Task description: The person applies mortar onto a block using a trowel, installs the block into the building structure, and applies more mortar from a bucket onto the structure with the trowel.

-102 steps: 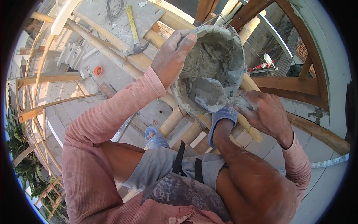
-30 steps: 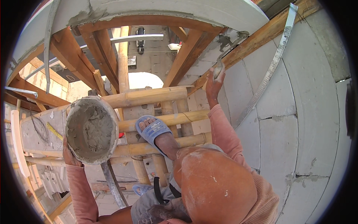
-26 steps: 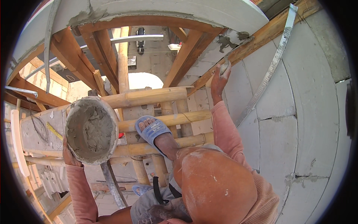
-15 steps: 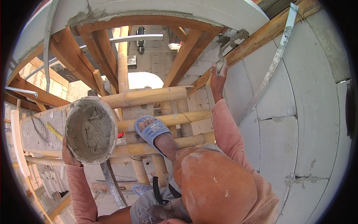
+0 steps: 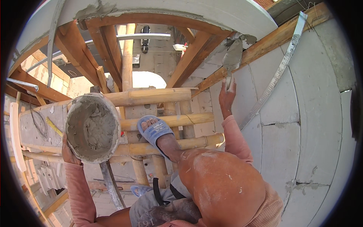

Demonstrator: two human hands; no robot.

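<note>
My left hand (image 5: 69,150) grips the outer side of a round bucket (image 5: 116,130) crusted with mortar. Inside it lies grey wet mortar (image 5: 97,123), heaped toward the right. My right hand (image 5: 227,97) is closed round the handle of a pointing trowel (image 5: 232,56), whose blade is coated in grey mortar. The blade's far end reaches the mortar-smeared corner where the curved white panel (image 5: 211,19) meets the block wall (image 5: 281,151). Whether the tip touches the wall there, I cannot tell.
Bamboo poles (image 5: 162,121) form a scaffold under my slippered foot (image 5: 155,130). Gaps between them show the ground far below. Brown wooden beams (image 5: 193,56) stand ahead. A curved metal strip (image 5: 278,70) leans on the wall; a wooden batten (image 5: 261,47) runs along it.
My right hand has shifted slightly right and nearer to me. The trowel has turned, so its blade face now shows broadly. The bucket stays almost where it was.
</note>
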